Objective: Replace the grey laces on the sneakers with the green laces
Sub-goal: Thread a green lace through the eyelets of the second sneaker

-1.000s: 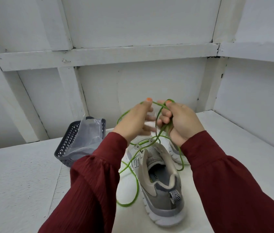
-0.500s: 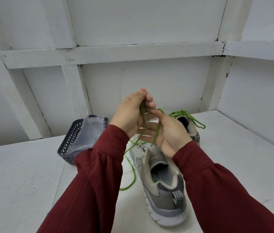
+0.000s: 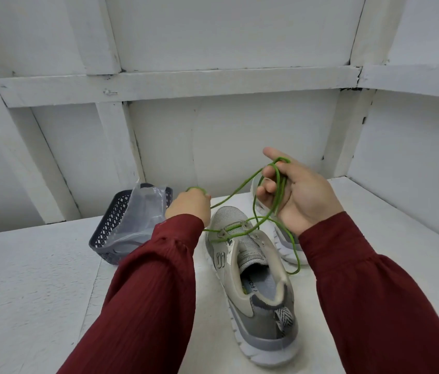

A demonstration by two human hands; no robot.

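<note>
Here, on a white bench [image 3: 37, 292], a dark basket [image 3: 107, 238] holding a clear bag [image 3: 142, 209] sits at ten o'clock from the near sneaker [image 3: 256, 287]. The left hand [image 3: 190, 207], knuckles up, grips one end of the green lace [image 3: 233, 228], which is threaded through that sneaker's front eyelets. The right hand [image 3: 302, 193], palm toward the camera, holds the lace looped round its curled fingers. A second sneaker [image 3: 285, 242] lies at one o'clock, partly hidden.

Basket [image 3: 110, 233] blocks the left — bare tabletop [image 3: 24, 292] nearer.
</note>
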